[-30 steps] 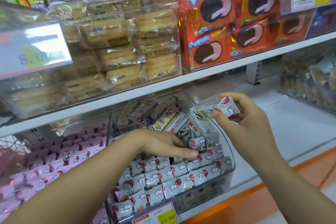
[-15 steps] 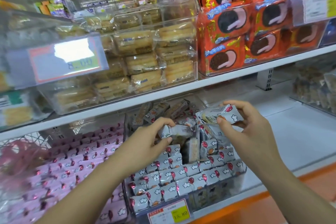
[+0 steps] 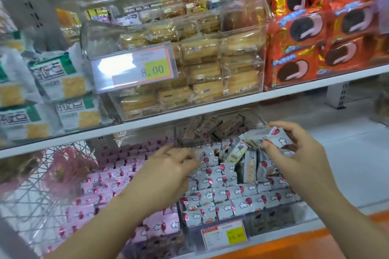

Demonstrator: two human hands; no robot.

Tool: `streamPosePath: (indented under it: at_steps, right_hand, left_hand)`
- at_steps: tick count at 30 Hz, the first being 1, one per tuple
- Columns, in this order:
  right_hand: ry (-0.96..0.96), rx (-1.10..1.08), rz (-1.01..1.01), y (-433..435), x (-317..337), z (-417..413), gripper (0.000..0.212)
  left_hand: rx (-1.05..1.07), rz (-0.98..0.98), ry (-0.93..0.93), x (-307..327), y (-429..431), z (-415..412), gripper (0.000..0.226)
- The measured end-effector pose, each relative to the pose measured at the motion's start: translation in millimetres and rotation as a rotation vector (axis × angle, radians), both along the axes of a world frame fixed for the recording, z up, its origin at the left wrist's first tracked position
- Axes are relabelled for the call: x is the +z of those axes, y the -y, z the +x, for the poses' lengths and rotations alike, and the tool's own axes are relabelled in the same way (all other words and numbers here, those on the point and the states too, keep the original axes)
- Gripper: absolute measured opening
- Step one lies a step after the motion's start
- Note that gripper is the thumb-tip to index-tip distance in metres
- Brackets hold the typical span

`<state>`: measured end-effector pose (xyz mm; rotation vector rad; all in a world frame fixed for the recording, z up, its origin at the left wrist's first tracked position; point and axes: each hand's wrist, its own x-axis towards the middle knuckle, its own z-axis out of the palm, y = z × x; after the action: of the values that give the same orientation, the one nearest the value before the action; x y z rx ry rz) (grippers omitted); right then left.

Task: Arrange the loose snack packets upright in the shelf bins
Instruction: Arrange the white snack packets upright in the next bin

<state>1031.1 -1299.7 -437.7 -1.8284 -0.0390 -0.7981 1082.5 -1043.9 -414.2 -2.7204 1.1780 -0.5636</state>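
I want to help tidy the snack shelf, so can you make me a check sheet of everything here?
Surface: white lower shelf carrying the bins.
Job's things: balloon packets upright in front rows of the clear bin; tilted packets behind.
Clutter: loose pile at the bin's back.
Hands: right hand pinches one packet; left hand reaches among the rows, fingers blurred.
Cables: nothing seen.
Surroundings: pink packets left; biscuit packs, orange cookie packs above.

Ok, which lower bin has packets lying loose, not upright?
The grey-packet bin, right of the pink bin: packets at its back lie jumbled and tilted, while the pink rows stand neatly.
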Motion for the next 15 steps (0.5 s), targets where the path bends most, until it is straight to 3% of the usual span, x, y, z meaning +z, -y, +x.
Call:
streamPosePath:
  at_steps: [1, 5, 13, 15]
  right_hand:
    - [0.003, 0.006, -0.007, -1, 0, -1, 0.035]
    - [0.006, 0.096, -0.016, -10, 3, -5, 0.04]
    - [-0.066, 0.125, -0.389, -62, -22, 9, 0.032]
    - [-0.118, 0.242, -0.449, -69, -22, 7, 0.034]
  left_hand:
    - [0.029, 0.044, -0.037, 2, 1, -3, 0.034]
    - [0.174, 0.145, -0.186, 4, 1, -4, 0.045]
    - [0.17, -0.105, -0.198, 5, 1, 1, 0.026]
    - [0.202, -0.158, -0.19, 7, -1, 2, 0.022]
